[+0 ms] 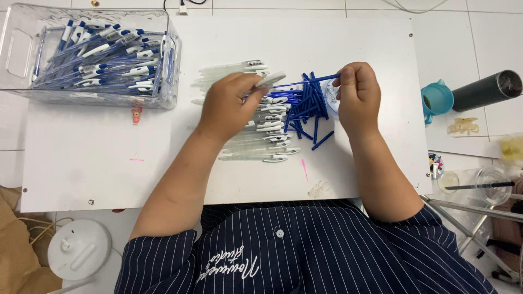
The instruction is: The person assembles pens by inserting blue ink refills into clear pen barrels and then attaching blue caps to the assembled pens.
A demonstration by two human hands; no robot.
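The left hand (231, 100) pinches a clear plastic pen barrel with a white clip (271, 79). The right hand (357, 92) pinches a thin blue pen refill (305, 82), and its tip meets the barrel between the two hands. Under them lies a row of clear pen barrels (261, 128) beside a loose pile of blue refills (308, 106), in the middle of the flat white surface (92, 158). The near left part of the surface is bare. At the far left edge stands a clear plastic box of blue and white pens (92, 54). Past the right edge sit a teal cup (437, 99) and a dark tube (486, 90).
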